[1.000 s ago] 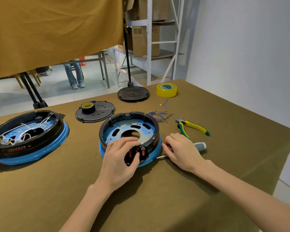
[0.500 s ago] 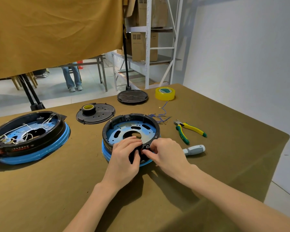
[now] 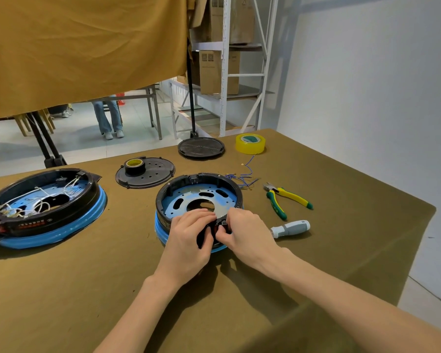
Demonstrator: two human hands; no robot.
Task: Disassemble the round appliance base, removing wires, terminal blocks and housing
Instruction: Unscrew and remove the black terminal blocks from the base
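A round appliance base (image 3: 200, 192) with a black ring, a blue metal plate inside and a blue band below lies in the middle of the table. At its near rim sits a black terminal block with red parts (image 3: 214, 229). My left hand (image 3: 189, 238) grips the block from the left, fingers curled over the rim. From the right, my right hand (image 3: 245, 233) pinches the same block with its fingertips. Loose blue wires (image 3: 242, 178) lie just behind the base.
A second round base (image 3: 43, 205) with white wires lies at the left. Behind are a black cover with a tape roll (image 3: 145, 171), a black disc (image 3: 201, 148) and yellow tape (image 3: 250, 143). Yellow-green pliers (image 3: 285, 198) and a grey-handled screwdriver (image 3: 290, 228) lie at the right.
My right hand left the screwdriver on the table and moved left onto the terminal block, beside my left hand. Over the last half second both hands stayed on the block.
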